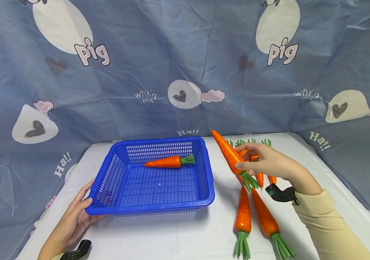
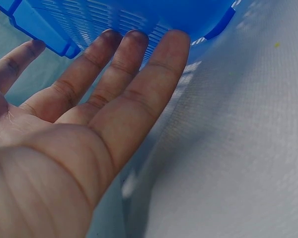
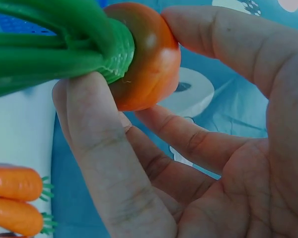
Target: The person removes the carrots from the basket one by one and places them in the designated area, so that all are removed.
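A blue plastic basket (image 1: 159, 210) with slotted walls stands at the left centre of the table. Inside it lies one carrot (image 1: 167, 162) with a green stub of stalks. My left hand (image 1: 76, 216) touches the basket's near-left corner, thumb at the rim. Nearly straight fingers (image 2: 134, 99) meet its outer wall in the left wrist view. To the right of the basket, my right hand (image 1: 266, 160) pinches another carrot (image 1: 228, 150) near its stalk end, tip pointing up and left. The right wrist view shows thumb and fingers around that carrot's thick end (image 3: 151, 59).
Two carrots (image 1: 243, 216) (image 1: 264, 215) lie near the table's front right. Several more carrots (image 1: 272, 178) are behind and under my right hand, partly hidden. A white cloth (image 1: 149, 238) covers the table, and a printed blue-grey curtain (image 1: 159, 54) hangs behind it.
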{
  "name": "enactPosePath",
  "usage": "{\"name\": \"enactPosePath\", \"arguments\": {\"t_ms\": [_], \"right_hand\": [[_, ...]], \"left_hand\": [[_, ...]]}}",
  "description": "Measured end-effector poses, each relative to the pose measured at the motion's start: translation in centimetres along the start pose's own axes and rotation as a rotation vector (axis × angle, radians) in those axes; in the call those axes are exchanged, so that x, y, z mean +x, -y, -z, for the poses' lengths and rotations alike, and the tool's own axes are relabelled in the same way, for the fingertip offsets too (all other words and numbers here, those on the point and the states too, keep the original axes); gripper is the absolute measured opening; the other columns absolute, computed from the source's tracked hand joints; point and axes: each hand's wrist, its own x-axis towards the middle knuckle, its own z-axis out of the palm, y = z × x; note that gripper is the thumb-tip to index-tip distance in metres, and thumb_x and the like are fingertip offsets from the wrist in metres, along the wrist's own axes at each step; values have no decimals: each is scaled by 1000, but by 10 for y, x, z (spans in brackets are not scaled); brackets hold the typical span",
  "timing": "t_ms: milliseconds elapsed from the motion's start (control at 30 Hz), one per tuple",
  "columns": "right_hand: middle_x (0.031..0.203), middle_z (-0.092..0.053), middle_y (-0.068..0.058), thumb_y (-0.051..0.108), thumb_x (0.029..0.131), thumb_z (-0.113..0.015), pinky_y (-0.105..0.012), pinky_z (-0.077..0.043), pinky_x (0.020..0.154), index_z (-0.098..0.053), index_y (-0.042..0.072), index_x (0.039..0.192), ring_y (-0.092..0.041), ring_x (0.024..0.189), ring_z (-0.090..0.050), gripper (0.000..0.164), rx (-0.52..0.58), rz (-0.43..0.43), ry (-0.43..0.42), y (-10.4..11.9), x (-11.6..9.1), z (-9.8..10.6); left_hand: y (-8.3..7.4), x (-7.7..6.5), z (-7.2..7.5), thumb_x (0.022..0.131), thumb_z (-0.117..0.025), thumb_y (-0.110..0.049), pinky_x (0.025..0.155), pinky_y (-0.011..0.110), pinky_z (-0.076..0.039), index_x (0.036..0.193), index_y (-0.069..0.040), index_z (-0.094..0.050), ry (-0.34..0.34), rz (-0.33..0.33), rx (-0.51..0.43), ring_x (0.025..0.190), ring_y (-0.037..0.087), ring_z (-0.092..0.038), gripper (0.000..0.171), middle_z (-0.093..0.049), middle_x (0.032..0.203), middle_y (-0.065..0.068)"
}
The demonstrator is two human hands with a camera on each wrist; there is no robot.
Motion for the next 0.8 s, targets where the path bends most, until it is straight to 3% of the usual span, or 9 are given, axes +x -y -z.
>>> {"name": "enactPosePath", "arguments": {"t_ms": [433,633,800], "right_hand": [[112,-63,-17,37,90,-74,-35,-56,61,-53,10,134,-23,72,-69,56,26,2,-43,-28,-28,-1],[116,-61,-18,33,92,-72,-32,-60,75,-50,6,138,-24,91,-69,58,73,-9,-50,-40,-41,-2],[123,-59,-18,33,93,-71,-32,-60,76,-49,6,142,-26,103,-65,60,88,-31,-56,-50,-51,-3]], "left_hand": [[0,1,0,110,-25,-14,94,42,-57,161,-33,-10,-14,22,2,120,17,-66,57,-57,139,-14],[0,1,0,110,-24,-13,94,42,-56,161,-34,-11,-7,16,-3,120,17,-66,57,-58,139,-13],[0,0,0,110,-23,-13,94,41,-56,162,-33,-10,6,6,-8,121,17,-65,57,-58,139,-13]]}}
